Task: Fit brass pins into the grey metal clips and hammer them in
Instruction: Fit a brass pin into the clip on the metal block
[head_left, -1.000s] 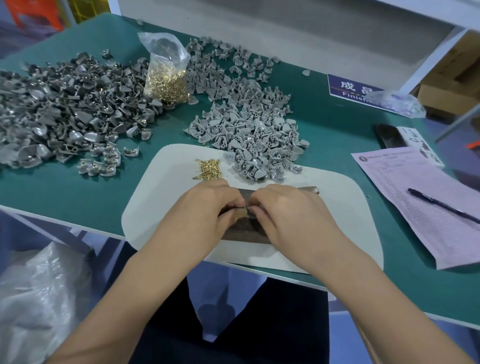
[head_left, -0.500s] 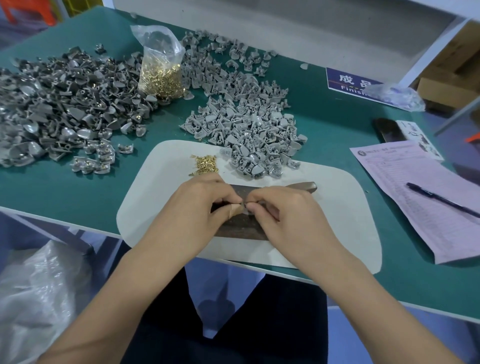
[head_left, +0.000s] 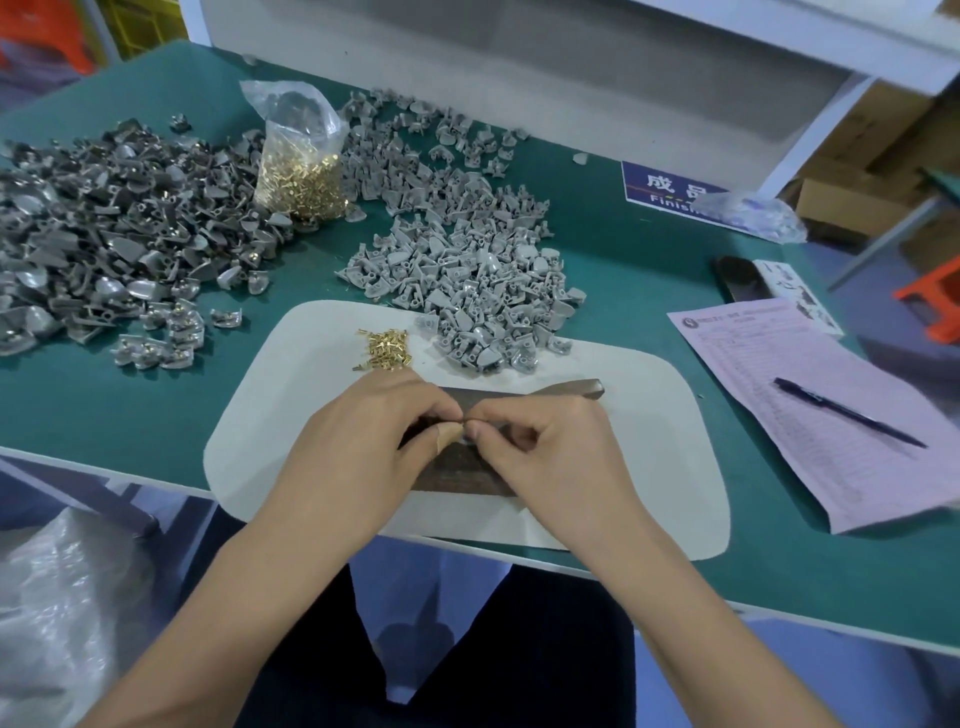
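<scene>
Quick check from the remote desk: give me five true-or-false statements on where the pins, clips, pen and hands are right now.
1. The loose brass pins lie on the white mat. True.
2. The bag of brass pins sits on the pink form. False: it stands on the green table between the two clip heaps.
3. Both hands meet fingertip to fingertip over the dark block. True: left hand and right hand pinch something small there.
4. The pen lies on the white mat. False: it lies on the pink form.
5. The light grey clips spill onto the mat's far edge. True.
</scene>
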